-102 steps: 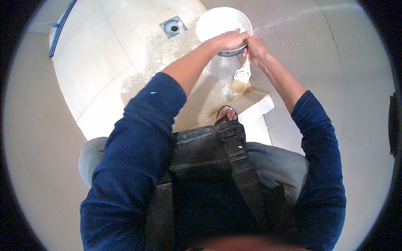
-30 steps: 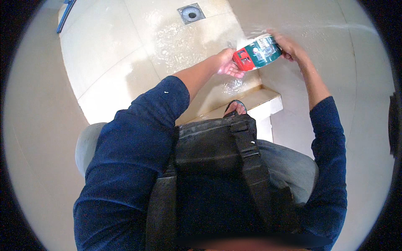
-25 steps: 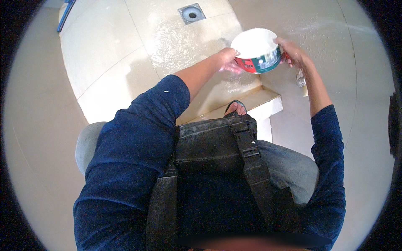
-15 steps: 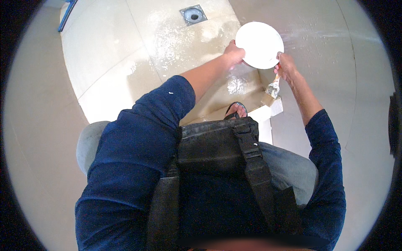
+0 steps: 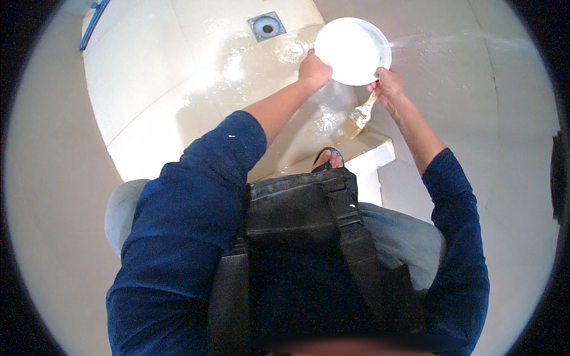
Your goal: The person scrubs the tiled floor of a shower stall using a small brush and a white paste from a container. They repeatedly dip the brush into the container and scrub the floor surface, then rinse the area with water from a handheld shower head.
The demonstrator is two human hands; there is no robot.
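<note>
A wet, cream-tiled floor [image 5: 178, 89] fills most of the room below, shining where water lies on it, and a raised white step [image 5: 371, 157] cuts across it just in front of the person. The person crouches over this, both dark blue sleeves pushed up the forearms, with a black bag [image 5: 303, 237] strapped to the chest that hides the lap and much of the legs; grey trousers show at a knee on either side. Past the bag's top edge, the toes of a foot in a dark sandal [image 5: 328, 159] rest on the step. Held out over the wet tiles is a white bowl [image 5: 352, 51], tipped so its pale inside faces up. The left hand [image 5: 313, 70] grips its near-left rim, fingers curled shut on the edge. The right hand [image 5: 389, 89] meets the bowl's lower right rim, and the same hand has its fingers wrapped round the handle of a small brush [image 5: 360, 115], whose pale bristles hang down toward the step, clear of the bowl. Beyond the bowl, a little to the left, sits a square metal drain [image 5: 266, 26] set in the floor, with water glinting around it. Far off at the upper left edge lies a thin blue strip [image 5: 95, 24], too small to tell what it is.
</note>
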